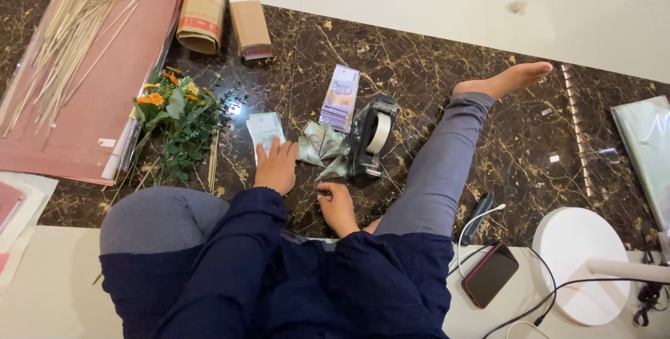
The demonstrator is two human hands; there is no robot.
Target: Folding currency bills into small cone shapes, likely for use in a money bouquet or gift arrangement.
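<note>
**Hands at the folded notes, seated on a marble floor**

Left hand flat, fingers spread, pressing the near edge of a pale green banknote stack. Right hand loosely curled, fingertips on the floor; whether it holds anything, cannot tell. Folded green notes lie just beyond both hands, touching the tape dispenser. A purple banknote bundle sits past them, apart.

Open floor: dark marble beyond the bundle, running to the pale tile border. Left side crowded: flower bunch near the green stack, then a red sheet carrying thin sticks. Two kraft paper rolls at the far edge. Right side hemmed by the outstretched leg; phone and round white stand base near the body.
</note>
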